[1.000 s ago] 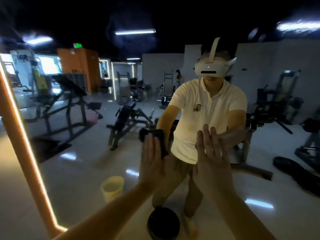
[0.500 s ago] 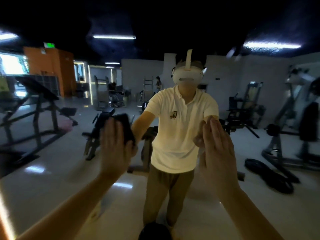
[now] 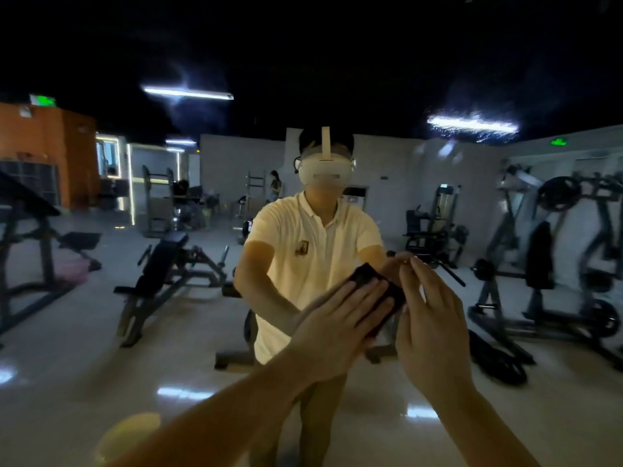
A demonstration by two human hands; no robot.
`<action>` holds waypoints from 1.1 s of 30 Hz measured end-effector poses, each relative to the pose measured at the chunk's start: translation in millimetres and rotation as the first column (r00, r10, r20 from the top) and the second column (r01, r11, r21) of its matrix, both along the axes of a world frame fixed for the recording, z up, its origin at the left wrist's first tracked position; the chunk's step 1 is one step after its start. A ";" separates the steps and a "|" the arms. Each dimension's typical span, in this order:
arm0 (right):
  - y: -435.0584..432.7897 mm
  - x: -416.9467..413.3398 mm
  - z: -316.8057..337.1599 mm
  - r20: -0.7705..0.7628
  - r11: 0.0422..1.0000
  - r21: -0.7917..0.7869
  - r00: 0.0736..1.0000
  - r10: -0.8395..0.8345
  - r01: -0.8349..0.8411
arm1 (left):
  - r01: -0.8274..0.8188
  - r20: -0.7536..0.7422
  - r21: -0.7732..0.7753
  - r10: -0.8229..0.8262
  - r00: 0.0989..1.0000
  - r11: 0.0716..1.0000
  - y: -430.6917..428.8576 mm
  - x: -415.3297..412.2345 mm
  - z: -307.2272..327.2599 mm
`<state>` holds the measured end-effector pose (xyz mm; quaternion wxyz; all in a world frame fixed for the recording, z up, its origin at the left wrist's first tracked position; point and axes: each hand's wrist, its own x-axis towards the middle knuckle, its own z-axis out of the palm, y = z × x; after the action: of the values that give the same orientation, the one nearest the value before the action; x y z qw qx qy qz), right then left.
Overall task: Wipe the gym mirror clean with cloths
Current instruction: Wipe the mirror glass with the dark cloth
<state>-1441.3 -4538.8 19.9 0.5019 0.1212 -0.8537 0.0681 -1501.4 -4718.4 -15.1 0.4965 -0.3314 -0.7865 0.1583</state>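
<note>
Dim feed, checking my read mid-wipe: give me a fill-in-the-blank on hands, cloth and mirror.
1. Of the left hand and right hand, only the ____ one presses the black folded cloth on the gym mirror.
2. The right hand's grip is ____.
3. The reflected person's strapped headset is ____.
Missing: left; open; white.

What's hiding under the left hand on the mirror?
A dark cloth, pressed flat against the mirror by the left hand. Its edges stick out past the fingers; the middle is covered by the hand, so its full shape cannot be seen.
</note>
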 end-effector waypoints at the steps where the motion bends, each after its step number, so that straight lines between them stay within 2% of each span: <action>1: -0.8 1.7 7.4 -0.043 1.000 -0.004 0.999 0.014 -0.014 | -0.014 -0.018 0.029 0.014 1.000 0.999 -16.6 -0.3 13.1; 4: -7.5 1.2 34.7 -0.117 0.999 0.030 0.992 0.046 -0.042 | -0.056 -0.127 0.251 0.090 0.988 0.966 -83.0 -2.9 69.1; 6: -13.0 -4.6 56.1 -0.156 0.997 0.060 0.986 0.052 -0.043 | -0.077 -0.132 0.413 0.143 0.981 0.908 -130.2 -5.6 111.2; 10: -26.1 -22.5 87.3 -0.190 0.999 0.030 0.982 0.018 -0.012 | -0.049 -0.126 0.753 0.217 0.968 0.656 -175.6 -7.3 172.2; 12: -31.2 -32.4 86.7 -0.183 0.999 0.040 0.983 -0.014 0.022 | -0.008 -0.141 0.825 0.220 0.965 0.564 -155.4 -4.1 181.7; 13: -32.3 -36.0 84.1 -0.178 0.998 0.044 0.984 -0.030 0.038 | 0.000 -0.146 0.824 0.212 0.966 0.567 -137.8 -2.6 179.6; 15: -30.4 -40.1 82.7 -0.185 0.998 0.047 0.982 -0.037 0.047 | -0.007 -0.158 0.705 0.167 0.973 0.709 -92.8 -0.8 163.6; 17: -28.2 -38.6 85.3 -0.187 0.998 0.056 0.982 -0.028 0.039 | -0.014 -0.137 0.447 0.084 0.987 0.894 -44.8 -0.3 138.8; 18: -27.7 -35.3 89.0 -0.206 0.998 0.048 0.978 -0.022 0.032 | -0.012 -0.101 0.304 0.044 0.994 0.952 -29.9 -0.8 128.8; 19: -27.2 -31.8 93.4 -0.229 1.000 0.024 0.973 -0.013 0.019 | -0.002 -0.082 0.184 0.018 0.996 0.983 -23.9 -2.3 124.0; 21: -29.0 -22.3 106.8 -0.255 0.998 -0.038 0.966 0.036 -0.047 | 0.019 -0.089 0.039 -0.016 0.996 0.999 -36.5 -5.4 130.5; 23: -35.8 -14.6 124.3 -0.290 0.993 -0.036 0.952 0.098 -0.113 | 0.021 -0.119 0.046 -0.015 0.993 0.999 -68.4 -4.9 150.1; 24: -40.3 -14.3 131.9 -0.301 0.993 -0.006 0.947 0.112 -0.119 | 0.017 -0.137 0.127 0.000 0.991 0.992 -89.4 -4.4 162.7; 27: -53.4 -27.2 155.5 -0.276 0.994 0.100 0.958 0.073 -0.047 | -0.061 -0.148 0.485 0.151 0.977 0.872 -168.9 -3.6 204.9; 30: -65.0 -42.5 163.4 -0.213 0.993 0.105 0.976 -0.036 0.060 | -0.110 -0.099 0.781 0.296 0.950 0.614 -243.5 -1.5 237.8; 32: -71.6 -47.1 159.0 -0.210 0.989 0.096 0.974 -0.087 0.109 | -0.105 -0.048 0.888 0.317 0.947 0.447 -260.3 -3.8 254.5; 33: -74.2 -47.8 156.6 -0.216 0.990 0.083 0.972 -0.091 0.111 | -0.075 -0.055 0.914 0.305 0.951 0.398 -252.1 -4.6 260.6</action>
<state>-1489.2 -4613.0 176.5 0.5863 0.1080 -0.8028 -0.0113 -1505.9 -4970.5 245.5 0.6556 0.0988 -0.7219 -0.1982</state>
